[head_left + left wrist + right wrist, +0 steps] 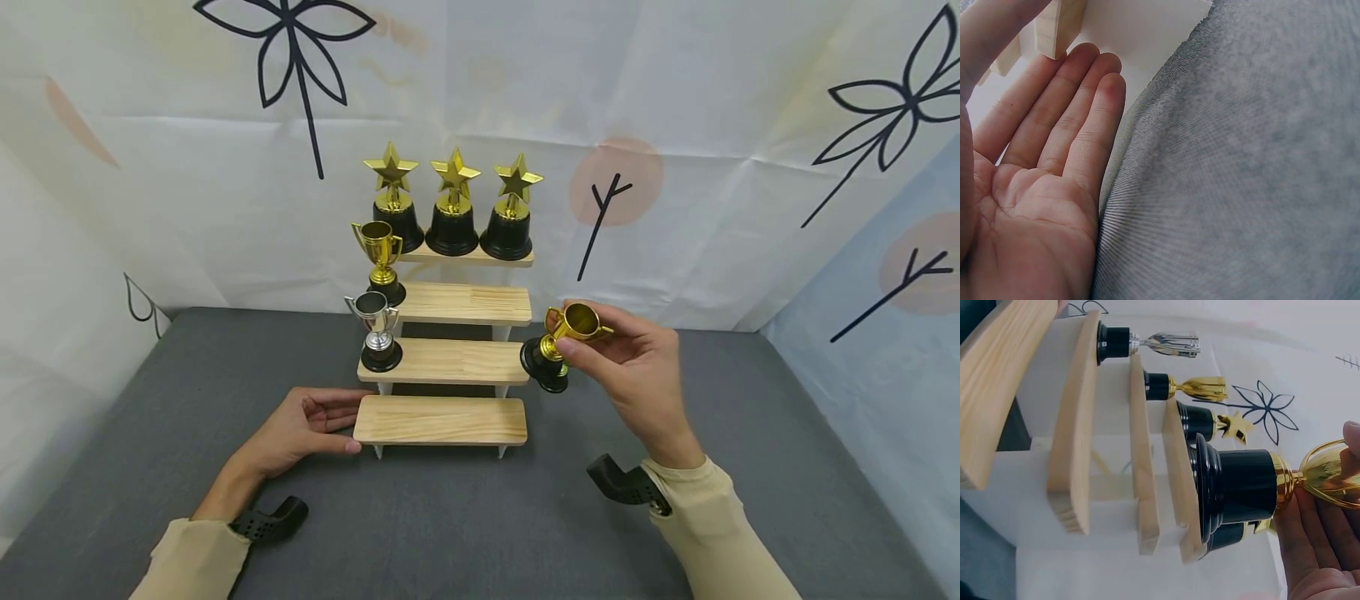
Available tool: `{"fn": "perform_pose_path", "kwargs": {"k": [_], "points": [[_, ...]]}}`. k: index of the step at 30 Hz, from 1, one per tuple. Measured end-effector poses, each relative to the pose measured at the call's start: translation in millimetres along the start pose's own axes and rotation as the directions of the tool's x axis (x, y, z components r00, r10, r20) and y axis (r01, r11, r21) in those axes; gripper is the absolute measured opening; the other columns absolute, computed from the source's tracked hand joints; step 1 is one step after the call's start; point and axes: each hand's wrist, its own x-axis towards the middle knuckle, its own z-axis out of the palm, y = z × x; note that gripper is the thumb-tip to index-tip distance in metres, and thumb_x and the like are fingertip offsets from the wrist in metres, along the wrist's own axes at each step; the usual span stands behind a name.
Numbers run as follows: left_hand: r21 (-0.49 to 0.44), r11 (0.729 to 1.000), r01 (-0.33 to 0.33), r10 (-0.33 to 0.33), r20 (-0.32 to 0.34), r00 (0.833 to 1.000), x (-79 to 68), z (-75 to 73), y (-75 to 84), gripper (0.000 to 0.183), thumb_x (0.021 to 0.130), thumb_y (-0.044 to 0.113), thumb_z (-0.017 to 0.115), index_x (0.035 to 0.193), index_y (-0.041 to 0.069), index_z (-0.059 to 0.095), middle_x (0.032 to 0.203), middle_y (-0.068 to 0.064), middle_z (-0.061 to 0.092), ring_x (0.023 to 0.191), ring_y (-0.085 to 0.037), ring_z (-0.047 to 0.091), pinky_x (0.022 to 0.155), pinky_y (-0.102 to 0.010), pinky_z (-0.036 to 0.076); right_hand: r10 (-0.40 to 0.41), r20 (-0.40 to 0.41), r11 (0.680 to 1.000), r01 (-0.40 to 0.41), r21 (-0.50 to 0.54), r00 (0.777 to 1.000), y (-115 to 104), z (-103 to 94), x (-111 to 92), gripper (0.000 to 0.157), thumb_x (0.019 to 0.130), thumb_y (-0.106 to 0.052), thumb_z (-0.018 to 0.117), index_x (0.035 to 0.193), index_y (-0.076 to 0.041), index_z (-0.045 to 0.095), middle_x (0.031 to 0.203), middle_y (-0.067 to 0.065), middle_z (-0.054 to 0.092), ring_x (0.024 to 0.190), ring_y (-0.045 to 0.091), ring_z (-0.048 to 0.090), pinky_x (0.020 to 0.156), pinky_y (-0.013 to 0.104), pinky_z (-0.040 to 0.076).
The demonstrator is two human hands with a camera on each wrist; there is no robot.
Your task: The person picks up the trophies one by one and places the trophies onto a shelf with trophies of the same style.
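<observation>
My right hand (633, 367) grips a gold trophy cup (581, 322) by its cup and stem, beside the right end of the wooden display shelf (442, 421). The cup is tilted, its black base (1244, 485) towards the shelf. Just below it in the head view, a second black base (553, 385) with a bit of gold shows; whether it is held I cannot tell. My left hand (303, 429) is at the left end of the lowest step, fingers extended and touching near its edge. A silver trophy cup (372, 321) and another gold trophy cup (380, 250) stand at the left of the middle steps.
Three gold star trophies (453, 200) line the top step. The shelf stands on a grey tabletop (465, 533), in front of a white printed backdrop (510, 75). A black wrist mount (626, 483) sticks out from the right wrist, another (273, 521) from the left.
</observation>
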Motion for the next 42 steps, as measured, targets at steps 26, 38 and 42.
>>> {"fn": "perform_pose_path", "kwargs": {"k": [26,38,42], "points": [[0.0,1.0,0.016,-0.016,-0.001,1.0,0.9,-0.1,1.0,0.074,0.076,-0.012,0.081,0.138,-0.025,0.043,0.132,-0.012,0.066,0.118,-0.018,0.065,0.098,-0.034,0.055,0.043,0.069,0.999,-0.043,-0.004,0.997,7,40.6,49,0.036,0.086,0.005,0.076,0.122,0.007,0.07,0.109,0.015,0.073,0.09,0.023,0.071,0.082,0.031,0.063],[-0.005,1.0,0.016,-0.016,-0.007,1.0,0.2,0.4,1.8,0.073,0.076,-0.012,0.081,0.137,-0.025,0.043,0.131,-0.008,0.067,0.118,-0.018,0.065,0.098,-0.034,0.055,0.024,0.107,1.0,-0.023,-0.015,0.994,17,59.5,68,0.035,0.087,0.002,0.077,0.121,0.006,0.07,0.109,0.016,0.073,0.096,0.023,0.073,0.087,0.035,0.062],[0.0,1.0,0.019,-0.019,-0.009,1.0,-0.4,0.4,2.3,0.074,0.076,-0.012,0.082,0.137,-0.025,0.043,0.131,-0.01,0.066,0.118,-0.018,0.065,0.098,-0.034,0.055,0.044,0.103,0.999,-0.044,-0.002,0.994,19,63.6,73,0.035,0.088,0.002,0.077,0.121,0.006,0.07,0.107,0.017,0.073,0.094,0.023,0.074,0.085,0.035,0.063]]}}
